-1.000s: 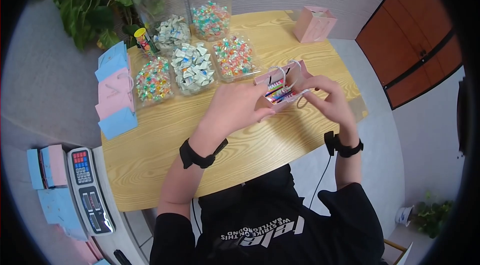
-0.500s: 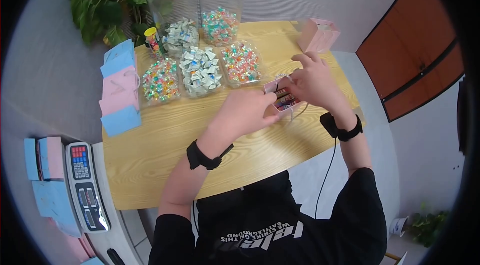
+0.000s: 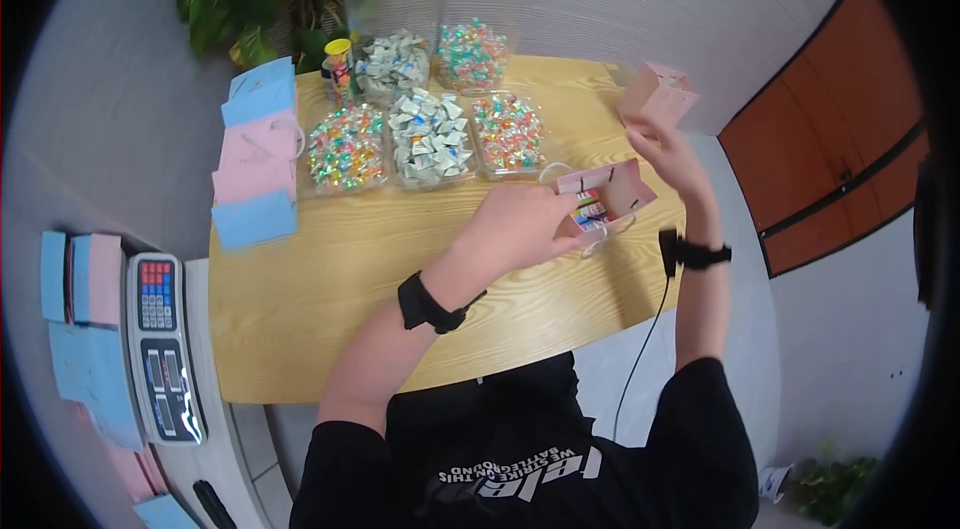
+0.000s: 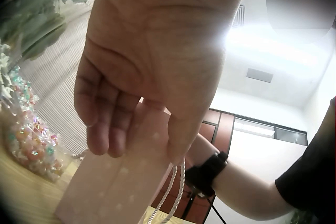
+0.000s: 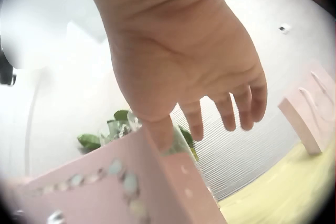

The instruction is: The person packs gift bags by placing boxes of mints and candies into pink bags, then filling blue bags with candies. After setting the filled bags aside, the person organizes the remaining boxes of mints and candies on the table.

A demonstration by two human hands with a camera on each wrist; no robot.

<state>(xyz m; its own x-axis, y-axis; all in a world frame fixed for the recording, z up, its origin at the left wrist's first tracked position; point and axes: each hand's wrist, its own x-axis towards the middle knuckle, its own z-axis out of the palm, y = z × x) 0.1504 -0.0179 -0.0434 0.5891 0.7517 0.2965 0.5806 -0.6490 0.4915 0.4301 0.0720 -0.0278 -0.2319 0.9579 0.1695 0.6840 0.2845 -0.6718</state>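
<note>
A small pink paper gift bag [image 3: 628,187] with white cord handles stands with its mouth facing up near the table's right side. Colourful wrapped candy packs [image 3: 590,213] lie inside it. My left hand [image 3: 515,227] holds the bag by its left side, the thumb toward me and the fingers at the far side. Up close, the left wrist view shows that hand against the bag's pale pink wall [image 4: 105,187]. My right hand [image 3: 678,161] is raised beyond the bag's right edge, fingers loose and holding nothing; the right wrist view shows its fingers [image 5: 226,113] spread apart.
Clear tubs of wrapped candies [image 3: 345,149] and white-wrapped sweets [image 3: 430,139] line the back of the table. Another pink bag [image 3: 657,97] stands at the far right corner. Blue and pink flat bags [image 3: 255,164] lie at the left, near a scale [image 3: 165,349].
My right hand has left the bag's handle and mouth and moved up to the right. The bag's mouth shows wider now. My left hand keeps its hold on the bag.
</note>
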